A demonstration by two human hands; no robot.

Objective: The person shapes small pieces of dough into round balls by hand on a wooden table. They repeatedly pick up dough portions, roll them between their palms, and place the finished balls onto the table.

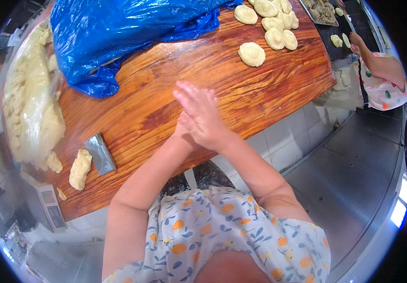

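Observation:
My right hand lies palm to palm against my left hand, just above the wooden tabletop. It covers most of the left one, and whatever may be between the palms is hidden. Several round, flattened coiled dough pieces lie on the wood beyond my hands, towards the right. To my left, a metal dough scraper rests beside a short lump of dough. A blue plastic sheet is spread over the far part of the table, its edge bunched up.
A long dough mass under clear plastic runs along the left side. A digital scale stands at the table's left corner. At the far right, another person's hand is at a dark surface with dough pieces and a tray of filling.

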